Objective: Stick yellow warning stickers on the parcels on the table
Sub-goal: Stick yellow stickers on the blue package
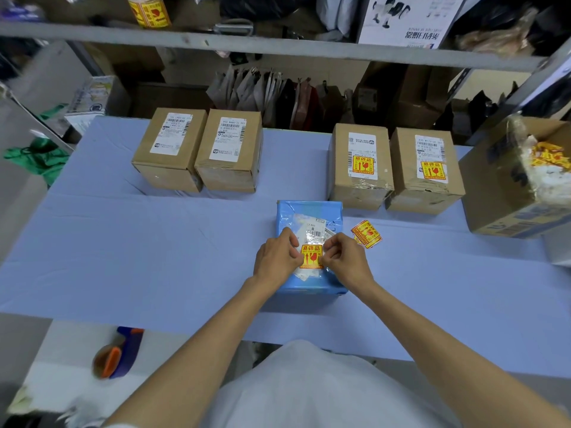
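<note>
Yellow sticker [311, 257] pinched at opposite edges by left hand [275, 257] and right hand [346, 257], held taut over blue parcel [309, 210] directly under the grip; likely for wrinkle-free placement. Spare stickers [367, 233] just beyond the right hand.

blue parcel [310, 211] — yellow-red sticker [311, 256]

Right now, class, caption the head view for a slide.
Left hand and right hand hold a yellow sticker on the blue parcel; two right boxes are stickered, two left boxes bare.

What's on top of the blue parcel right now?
A white shipping label and a yellow warning sticker, pinched by the left hand and right hand. Their fingers cover its side edges.
</note>
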